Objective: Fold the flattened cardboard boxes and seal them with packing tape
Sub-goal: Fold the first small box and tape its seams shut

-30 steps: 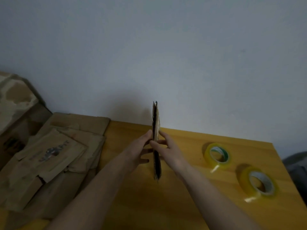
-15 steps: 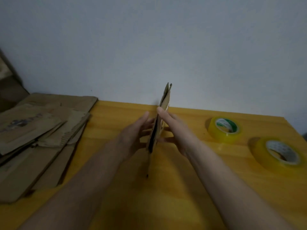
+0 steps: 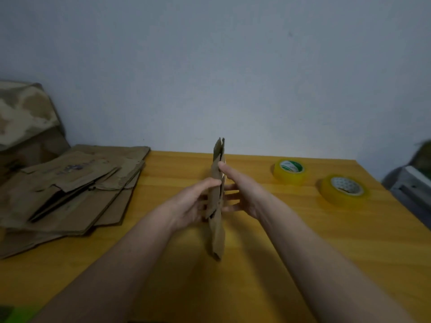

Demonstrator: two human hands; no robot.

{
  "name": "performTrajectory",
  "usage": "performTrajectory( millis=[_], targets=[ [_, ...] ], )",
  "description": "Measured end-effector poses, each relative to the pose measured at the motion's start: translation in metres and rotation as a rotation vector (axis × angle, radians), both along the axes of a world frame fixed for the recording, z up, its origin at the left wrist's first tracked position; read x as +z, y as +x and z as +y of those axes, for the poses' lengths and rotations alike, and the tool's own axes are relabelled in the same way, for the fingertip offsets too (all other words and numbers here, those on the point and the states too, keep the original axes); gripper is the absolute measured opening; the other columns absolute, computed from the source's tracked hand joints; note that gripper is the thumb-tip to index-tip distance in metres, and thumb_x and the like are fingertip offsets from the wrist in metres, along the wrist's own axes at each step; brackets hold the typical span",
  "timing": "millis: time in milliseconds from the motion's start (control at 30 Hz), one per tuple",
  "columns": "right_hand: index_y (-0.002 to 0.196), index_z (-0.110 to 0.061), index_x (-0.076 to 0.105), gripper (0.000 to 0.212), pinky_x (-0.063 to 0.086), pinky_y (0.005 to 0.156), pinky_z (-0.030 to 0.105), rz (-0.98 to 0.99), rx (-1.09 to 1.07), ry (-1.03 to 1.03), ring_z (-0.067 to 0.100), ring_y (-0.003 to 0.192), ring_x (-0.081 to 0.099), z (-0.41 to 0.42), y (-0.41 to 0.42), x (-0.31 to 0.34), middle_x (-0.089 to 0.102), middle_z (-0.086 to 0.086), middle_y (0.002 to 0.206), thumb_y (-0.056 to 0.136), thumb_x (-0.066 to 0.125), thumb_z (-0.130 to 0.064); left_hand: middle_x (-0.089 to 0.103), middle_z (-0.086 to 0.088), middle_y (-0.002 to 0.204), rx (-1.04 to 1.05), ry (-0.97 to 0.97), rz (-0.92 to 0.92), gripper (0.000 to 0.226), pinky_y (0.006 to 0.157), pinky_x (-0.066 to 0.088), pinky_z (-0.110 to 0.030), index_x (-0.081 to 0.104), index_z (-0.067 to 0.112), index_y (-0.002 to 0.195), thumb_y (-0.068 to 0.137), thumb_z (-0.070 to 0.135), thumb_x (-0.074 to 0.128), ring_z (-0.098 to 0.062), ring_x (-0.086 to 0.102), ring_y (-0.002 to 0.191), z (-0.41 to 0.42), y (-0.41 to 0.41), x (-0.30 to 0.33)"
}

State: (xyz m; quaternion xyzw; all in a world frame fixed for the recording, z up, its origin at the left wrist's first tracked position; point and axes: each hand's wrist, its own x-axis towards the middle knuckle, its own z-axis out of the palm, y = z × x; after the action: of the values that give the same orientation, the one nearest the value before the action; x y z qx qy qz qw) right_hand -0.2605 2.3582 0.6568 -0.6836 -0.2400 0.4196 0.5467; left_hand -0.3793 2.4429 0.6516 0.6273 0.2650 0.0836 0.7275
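Observation:
A flattened brown cardboard box [image 3: 217, 236] stands upright and edge-on above the middle of the yellow wooden table [image 3: 268, 264]. My left hand [image 3: 190, 203] presses its left face with thumb and fingers spread and nearly straight. From the other side, my right hand [image 3: 245, 192] touches the right face with straight fingers, one fingertip high on the near edge. Two rolls of yellow packing tape lie to the right: one [image 3: 290, 172] near the wall, the other [image 3: 345, 190] closer to the table's right edge.
A stack of several flattened cardboard boxes [image 3: 70, 190] covers the table's left end. A larger worn carton [image 3: 25, 117] leans against the grey wall behind it. A grey object [image 3: 412, 187] sits beyond the right edge.
The cardboard leaned with its top to the right half a second ago and now stands nearly upright. Both hands have stayed on either side of it, fingers spread a little wider.

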Motion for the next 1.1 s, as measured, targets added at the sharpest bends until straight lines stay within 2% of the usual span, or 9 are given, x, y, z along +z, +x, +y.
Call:
performTrajectory(
  millis=[67,167,233,367,567,733,867,1000,1100],
  targets=[
    [0.111,-0.021,0.059,0.05,0.057,0.08,0.05,0.015,-0.033,-0.019,0.026,0.098,0.058,-0.002,-0.004,0.002,0.056,0.008,0.109,0.084,0.056,-0.063,0.069,-0.01,0.09,0.017,-0.003,-0.021,0.021,0.086,0.05,-0.042,0.073,0.018,0.085,0.087,0.028,0.054,-0.025,0.063,0.086,0.0,-0.002,0.003],
    [0.103,-0.023,0.059,0.044,0.058,0.078,0.051,0.027,-0.07,-0.04,0.02,0.089,0.056,0.0,-0.004,0.005,0.054,0.004,0.099,0.083,0.058,-0.062,0.059,-0.003,0.06,0.033,0.003,0.009,0.03,0.061,0.038,-0.03,0.064,0.018,0.052,0.078,0.017,0.049,-0.02,0.053,0.06,0.0,-0.004,0.007],
    [0.121,-0.019,0.053,0.058,0.056,0.073,0.046,-0.015,-0.118,-0.056,0.014,0.082,0.051,0.005,-0.001,0.005,0.052,0.0,0.101,0.082,0.06,-0.062,0.054,-0.001,0.056,0.018,0.035,0.057,0.016,0.055,0.03,-0.029,0.061,0.016,0.063,0.072,0.011,0.05,-0.02,0.046,0.056,-0.001,-0.003,0.009],
    [0.137,-0.02,0.036,0.068,0.042,0.072,0.038,-0.043,-0.179,-0.059,0.018,0.086,0.045,0.014,0.005,0.008,0.045,-0.003,0.103,0.084,0.063,-0.053,0.069,-0.005,0.082,-0.011,0.139,0.109,0.034,0.061,0.049,-0.029,0.064,0.022,0.101,0.094,-0.002,0.041,-0.018,0.062,0.072,-0.001,-0.001,0.011],
    [0.103,-0.024,0.04,0.019,0.037,0.052,0.027,-0.09,-0.228,0.008,0.007,0.071,0.045,0.008,0.013,0.013,0.048,-0.005,0.085,0.093,0.054,-0.033,0.07,-0.008,0.088,0.092,0.222,0.086,0.028,0.053,0.05,-0.024,0.067,0.023,0.111,0.096,0.006,0.05,-0.019,0.064,0.072,0.006,-0.003,0.02],
    [0.14,-0.025,0.03,0.109,0.044,0.091,0.043,-0.162,-0.351,-0.001,0.026,0.116,0.048,0.02,0.014,0.011,0.046,-0.002,0.131,0.051,0.069,-0.075,0.071,-0.003,0.096,0.143,0.316,0.069,0.055,0.052,0.051,-0.025,0.062,0.033,0.122,0.093,-0.007,0.039,-0.018,0.066,0.075,0.006,0.001,0.023],
    [0.145,-0.034,0.016,0.121,0.044,0.098,0.054,-0.162,-0.397,0.023,0.031,0.122,0.045,0.023,0.022,0.011,0.039,0.004,0.14,0.042,0.066,-0.072,0.067,0.0,0.107,0.211,0.45,0.076,0.06,0.06,0.05,-0.028,0.058,0.035,0.129,0.093,-0.008,0.036,-0.018,0.063,0.091,0.004,0.003,0.026],
    [0.148,-0.028,0.018,0.088,0.047,0.093,0.055,-0.146,-0.348,0.028,0.032,0.117,0.047,0.014,0.018,0.019,0.043,0.007,0.134,0.077,0.067,-0.043,0.064,-0.004,0.114,0.28,0.414,0.062,0.06,0.056,0.049,-0.026,0.054,0.031,0.135,0.093,-0.008,0.035,-0.019,0.061,0.091,0.008,0.005,0.03],
    [0.139,-0.017,0.037,0.046,0.048,0.093,0.052,-0.161,-0.247,0.081,0.022,0.098,0.053,0.008,0.019,0.021,0.054,-0.003,0.1,0.095,0.051,-0.018,0.062,-0.007,0.106,0.395,0.175,0.015,0.058,0.054,0.051,-0.03,0.049,0.025,0.14,0.094,-0.009,0.036,-0.023,0.06,0.085,0.019,0.004,0.034]
  ],
)
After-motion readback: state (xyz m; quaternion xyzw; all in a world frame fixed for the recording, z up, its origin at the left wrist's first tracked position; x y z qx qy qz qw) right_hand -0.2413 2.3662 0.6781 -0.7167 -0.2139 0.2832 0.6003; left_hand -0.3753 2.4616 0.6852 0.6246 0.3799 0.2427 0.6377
